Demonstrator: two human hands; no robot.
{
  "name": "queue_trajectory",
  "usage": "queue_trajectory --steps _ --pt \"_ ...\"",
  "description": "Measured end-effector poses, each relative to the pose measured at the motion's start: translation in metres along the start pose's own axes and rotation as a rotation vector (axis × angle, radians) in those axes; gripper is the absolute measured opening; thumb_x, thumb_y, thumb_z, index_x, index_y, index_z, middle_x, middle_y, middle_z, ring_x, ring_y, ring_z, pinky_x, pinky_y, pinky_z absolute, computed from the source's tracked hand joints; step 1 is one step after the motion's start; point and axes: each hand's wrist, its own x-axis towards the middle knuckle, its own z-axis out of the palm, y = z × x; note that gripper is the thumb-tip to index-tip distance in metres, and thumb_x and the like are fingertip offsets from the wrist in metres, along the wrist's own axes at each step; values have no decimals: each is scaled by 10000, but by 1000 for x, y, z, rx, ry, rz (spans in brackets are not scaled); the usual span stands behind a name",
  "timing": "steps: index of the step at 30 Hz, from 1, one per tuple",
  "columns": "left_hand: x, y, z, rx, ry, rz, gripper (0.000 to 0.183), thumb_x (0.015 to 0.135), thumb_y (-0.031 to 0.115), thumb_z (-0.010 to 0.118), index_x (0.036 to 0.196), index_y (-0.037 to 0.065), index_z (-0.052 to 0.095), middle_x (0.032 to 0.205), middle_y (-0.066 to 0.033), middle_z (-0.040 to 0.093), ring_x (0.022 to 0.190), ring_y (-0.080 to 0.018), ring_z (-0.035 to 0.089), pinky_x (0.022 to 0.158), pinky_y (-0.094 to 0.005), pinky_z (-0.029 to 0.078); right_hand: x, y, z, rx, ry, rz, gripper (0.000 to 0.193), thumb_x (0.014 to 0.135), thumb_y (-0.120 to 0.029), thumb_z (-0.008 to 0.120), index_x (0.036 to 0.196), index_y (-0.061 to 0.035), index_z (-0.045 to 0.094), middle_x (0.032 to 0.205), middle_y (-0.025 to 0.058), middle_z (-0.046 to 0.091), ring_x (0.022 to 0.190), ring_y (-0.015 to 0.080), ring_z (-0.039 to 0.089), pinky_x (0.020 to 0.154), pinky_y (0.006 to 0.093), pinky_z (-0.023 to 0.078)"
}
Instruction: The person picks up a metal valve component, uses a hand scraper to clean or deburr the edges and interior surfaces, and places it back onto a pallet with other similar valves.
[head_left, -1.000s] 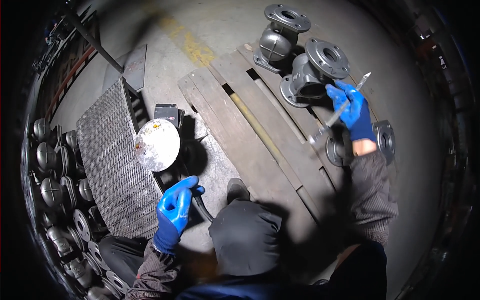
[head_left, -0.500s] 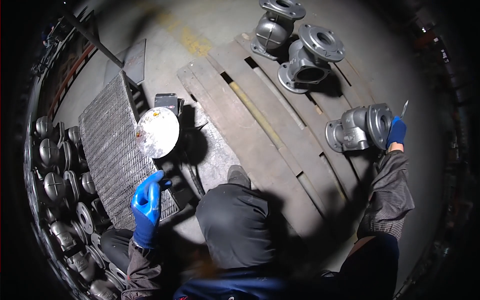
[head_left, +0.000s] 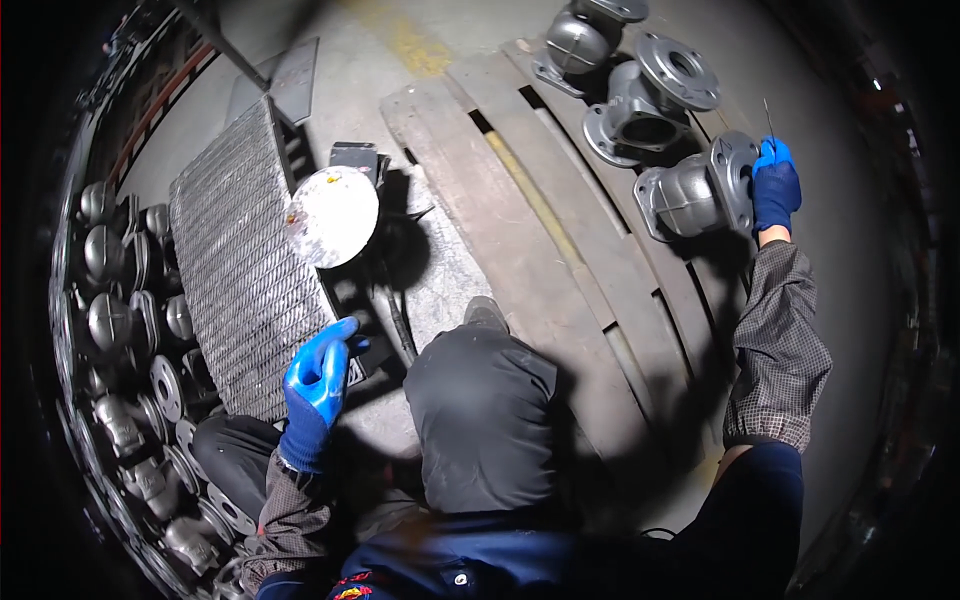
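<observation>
Valve body (head_left: 688,203) turned, flange (head_left: 737,178) just beside right fingers (head_left: 769,155)

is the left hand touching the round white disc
Apart: the head view shows a clear gap between the left hand and the round white disc.

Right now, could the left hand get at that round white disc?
Probably yes, reaching forward: nothing visible stands between the left hand and the round white disc, though depth is hard to judge.
</observation>
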Motion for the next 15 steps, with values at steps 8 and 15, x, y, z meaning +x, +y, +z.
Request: queue_trajectory --steps 8,15 --pt "-25 5 -20 -141 71 -49 264 918 113 561 1162 25 609 1053 -100 665 928 -142 631 787 -295 513 29 -4 92 0 -201 -540 246 857 -194 487 1018 -51 606 970 142 615 904 344 572 736 364 471" --pt "-88 -20 -74 312 296 7 247 871 177 623 1087 64 659 862 -90 689 747 -130 644 706 -275 511 -21 -120 37 346 -128 -440 319 884 -218 472 1137 -38 548 1021 105 596 949 281 562 720 301 462"
